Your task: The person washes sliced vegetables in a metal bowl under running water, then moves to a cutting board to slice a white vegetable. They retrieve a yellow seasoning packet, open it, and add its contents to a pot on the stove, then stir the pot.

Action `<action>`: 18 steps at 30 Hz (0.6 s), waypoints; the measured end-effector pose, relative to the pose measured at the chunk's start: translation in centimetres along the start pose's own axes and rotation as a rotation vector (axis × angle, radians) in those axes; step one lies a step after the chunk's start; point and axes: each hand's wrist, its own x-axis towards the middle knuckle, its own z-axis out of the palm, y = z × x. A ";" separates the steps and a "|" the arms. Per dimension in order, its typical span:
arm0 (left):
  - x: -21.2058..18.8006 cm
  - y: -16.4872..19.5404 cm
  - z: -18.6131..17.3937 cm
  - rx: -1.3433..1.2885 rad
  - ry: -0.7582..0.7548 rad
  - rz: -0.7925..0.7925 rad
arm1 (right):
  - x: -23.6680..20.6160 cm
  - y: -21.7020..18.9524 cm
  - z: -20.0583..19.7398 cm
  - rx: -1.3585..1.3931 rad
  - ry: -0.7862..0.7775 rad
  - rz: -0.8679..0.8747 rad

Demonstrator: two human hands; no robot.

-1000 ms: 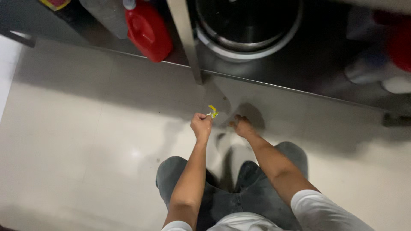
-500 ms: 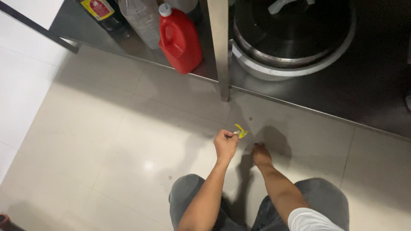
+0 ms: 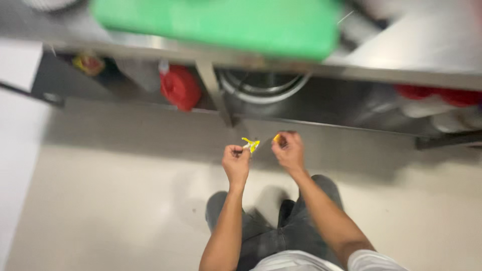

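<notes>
My left hand (image 3: 236,163) is closed around a small yellow scrap (image 3: 250,145) that sticks out above its fingers. My right hand (image 3: 288,149) is raised beside it, fingers pinched on another small yellow piece (image 3: 276,138). Both hands are held in front of me, above the pale floor and my dark trousers. The picture is blurred, so I cannot tell what the yellow bits are.
A steel worktable (image 3: 411,60) stands ahead with a green board (image 3: 221,22) on top. On its lower shelf are a red jug (image 3: 179,88), a large metal pot (image 3: 263,85) and red-lidded containers (image 3: 437,98). A table leg (image 3: 213,90) stands close in front.
My view has tilted up, so the tabletop and green board now show. My right hand rose from near the floor and now pinches a yellow piece beside my left hand.
</notes>
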 end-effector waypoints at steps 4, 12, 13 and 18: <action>-4.0 9.8 5.1 0.079 -0.164 0.100 | 4.5 -11.7 -13.9 0.041 0.145 -0.139; -11.2 23.4 20.3 0.345 -0.465 0.370 | 8.9 -22.2 -34.5 -0.094 0.365 -0.174; -11.8 24.1 22.8 0.332 -0.484 0.402 | 9.2 -21.4 -36.6 -0.107 0.389 -0.165; -16.1 24.1 39.3 0.202 -0.619 0.308 | 10.0 -14.2 -47.4 0.051 0.488 -0.046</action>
